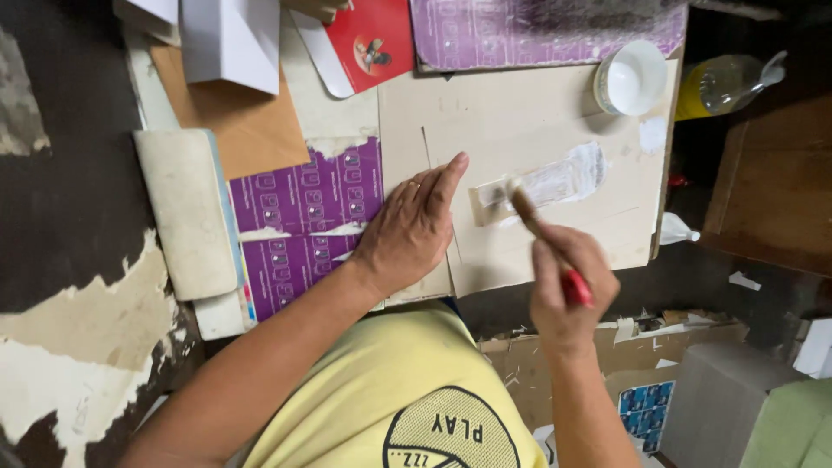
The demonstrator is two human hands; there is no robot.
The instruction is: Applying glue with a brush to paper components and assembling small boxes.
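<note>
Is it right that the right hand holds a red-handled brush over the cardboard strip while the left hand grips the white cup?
Not quite. In the head view the left hand lies flat on the board; the white cup stands untouched at the far corner. The right hand does hold the red-handled brush over the cardboard strip.

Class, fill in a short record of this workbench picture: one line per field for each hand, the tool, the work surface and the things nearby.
Left hand: flat, palm down on the cardboard sheet
Right hand: holds a red-handled brush
Brush tip: on a white glue smear
Glue cup: white, at the sheet's far corner
Purple printed sheets: beside the left hand
Plastic bottle: lying beyond the cup
</note>
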